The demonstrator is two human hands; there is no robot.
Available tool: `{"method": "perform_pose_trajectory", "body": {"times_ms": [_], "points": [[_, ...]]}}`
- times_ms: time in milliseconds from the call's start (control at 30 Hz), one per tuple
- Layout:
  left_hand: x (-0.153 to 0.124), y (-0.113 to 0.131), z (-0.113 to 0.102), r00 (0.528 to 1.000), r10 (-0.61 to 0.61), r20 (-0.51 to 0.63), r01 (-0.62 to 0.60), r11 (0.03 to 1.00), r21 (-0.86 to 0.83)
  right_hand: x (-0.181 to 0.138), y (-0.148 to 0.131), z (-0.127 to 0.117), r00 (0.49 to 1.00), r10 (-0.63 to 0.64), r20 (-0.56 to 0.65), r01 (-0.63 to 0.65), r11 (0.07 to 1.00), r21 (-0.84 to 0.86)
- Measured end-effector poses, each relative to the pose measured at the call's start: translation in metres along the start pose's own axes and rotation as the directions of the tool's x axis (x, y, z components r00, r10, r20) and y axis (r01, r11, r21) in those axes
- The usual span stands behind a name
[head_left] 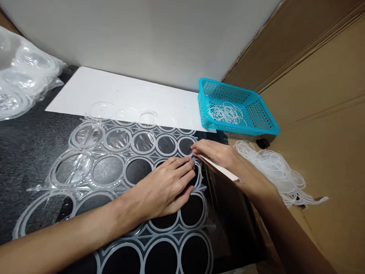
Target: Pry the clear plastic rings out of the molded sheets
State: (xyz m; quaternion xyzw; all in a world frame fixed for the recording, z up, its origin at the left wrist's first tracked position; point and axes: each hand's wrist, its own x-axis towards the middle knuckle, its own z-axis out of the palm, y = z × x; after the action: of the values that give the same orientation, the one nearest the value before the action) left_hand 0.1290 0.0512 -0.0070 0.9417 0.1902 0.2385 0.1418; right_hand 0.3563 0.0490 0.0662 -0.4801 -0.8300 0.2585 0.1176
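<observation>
A clear plastic sheet of joined pale rings (pixel 138 171) lies across the dark tabletop, its rows running toward the white panel. My left hand (pixel 168 186) rests on the sheet near its right edge, fingers bent and lying against the rings, thumb apart from them. Right beside its fingertips is my right hand (pixel 218 152), closed, with its fingertips together at the sheet's edge. Under the right palm a flat white strip (pixel 221 171) with a brown side and a reddish end extends back toward the wrist. Whatever is between the right fingertips is hidden.
A turquoise basket (pixel 261 115) holding thin white rings (pixel 227 113) stands at the back right. Below it, more loose rings (pixel 274 172) lie heaped beside the cardboard (pixel 329 138). Bagged ring sheets (pixel 19 79) sit at left. A white board (pixel 136 91) lies along the wall.
</observation>
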Motion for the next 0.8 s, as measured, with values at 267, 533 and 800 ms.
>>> {"method": "perform_pose_trajectory", "body": {"times_ms": [267,533,800], "points": [[0.0,0.001,-0.001,1.0,-0.012,-0.007,0.012,1.0,-0.011,0.019,0.021,0.021,0.849,0.125,-0.514,-0.094,0.992,0.085],[-0.001,0.0,0.001,1.0,-0.023,-0.005,0.023,0.999,-0.025,0.057,0.011,0.008,0.612,0.24,-0.754,-0.012,0.955,0.295],[-0.001,-0.001,-0.002,1.0,-0.004,0.021,0.004,1.0,-0.021,0.039,0.011,-0.036,0.416,0.202,-0.887,0.067,0.966,0.251]]}}
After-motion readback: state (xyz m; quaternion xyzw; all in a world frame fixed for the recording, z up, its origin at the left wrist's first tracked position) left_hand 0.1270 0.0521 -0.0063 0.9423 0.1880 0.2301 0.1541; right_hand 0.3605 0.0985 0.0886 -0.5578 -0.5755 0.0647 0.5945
